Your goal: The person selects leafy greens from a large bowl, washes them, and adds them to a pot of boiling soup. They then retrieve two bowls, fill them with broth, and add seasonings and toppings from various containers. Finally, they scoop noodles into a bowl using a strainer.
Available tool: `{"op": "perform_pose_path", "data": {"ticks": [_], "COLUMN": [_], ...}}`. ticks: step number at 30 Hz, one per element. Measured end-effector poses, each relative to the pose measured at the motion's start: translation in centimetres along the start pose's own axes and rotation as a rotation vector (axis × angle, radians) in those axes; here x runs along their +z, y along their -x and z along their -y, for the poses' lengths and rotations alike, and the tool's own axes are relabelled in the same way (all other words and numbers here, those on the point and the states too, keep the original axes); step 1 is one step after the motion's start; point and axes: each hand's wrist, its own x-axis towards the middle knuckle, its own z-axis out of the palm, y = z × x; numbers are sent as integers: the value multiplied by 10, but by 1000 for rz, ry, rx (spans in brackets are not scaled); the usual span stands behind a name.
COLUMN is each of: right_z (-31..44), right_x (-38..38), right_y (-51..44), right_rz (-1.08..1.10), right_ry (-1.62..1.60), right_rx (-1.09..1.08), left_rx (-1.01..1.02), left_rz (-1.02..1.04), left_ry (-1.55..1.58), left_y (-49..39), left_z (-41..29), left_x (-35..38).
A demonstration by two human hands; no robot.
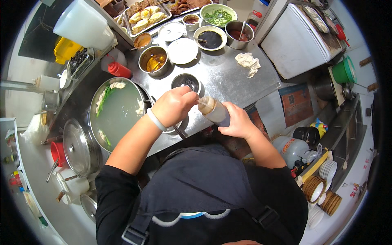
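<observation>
My right hand (pixel 239 121) is wrapped around the body of a translucent plastic squeeze bottle (pixel 216 113), tilted with its cap end up to the left. My left hand (pixel 174 105), with a white band on the wrist, has its fingers pinched at the tip of the bottle's nozzle. Just beyond the left fingers stands a metal bowl (pixel 186 81) with dark pieces in it. Under my left wrist another round rim and dark sticks, perhaps chopsticks (pixel 180 132), show only in part. What the left fingers pinch exactly is hard to tell.
A large pot of cloudy broth (pixel 118 116) stands at the left, beside a red squeeze bottle (pixel 119 69). Beyond are a pot of oil (pixel 154 61), a bowl of dark sauce (pixel 210 38), chopped greens (pixel 218 16) and a metal pot (pixel 239 34). A crumpled cloth (pixel 248 62) lies at right.
</observation>
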Motion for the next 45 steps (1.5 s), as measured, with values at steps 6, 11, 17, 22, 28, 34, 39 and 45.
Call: {"op": "perform_pose_path", "data": {"ticks": [6, 11, 17, 22, 28, 34, 39, 45], "right_z": [-19, -20, 1, 13, 21, 21, 14, 12], "right_x": [34, 56, 50, 48, 47, 42, 50, 46], "right_y": [-28, -47, -63, -69, -67, -66, -63, -64], "right_rz": [237, 472, 483, 509, 489, 488, 465, 501], "right_ry": [-205, -772, -909, -911, -961, -928, -989, -908], "right_rx": [343, 700, 823, 929, 920, 916, 880, 878], "left_rx": [-571, -675, -709, -782, -776, -752, -735, -754], "left_rz": [-105, -234, -311, -305, -309, -294, -295, -300], "left_ry": [54, 37, 32, 102, 94, 41, 46, 110], "left_y": [32, 46, 43, 42, 43, 41, 40, 40], "left_z": [0, 22, 41, 42, 40, 39, 38, 37], "left_x": [78, 120, 117, 109, 105, 105, 104, 105]}}
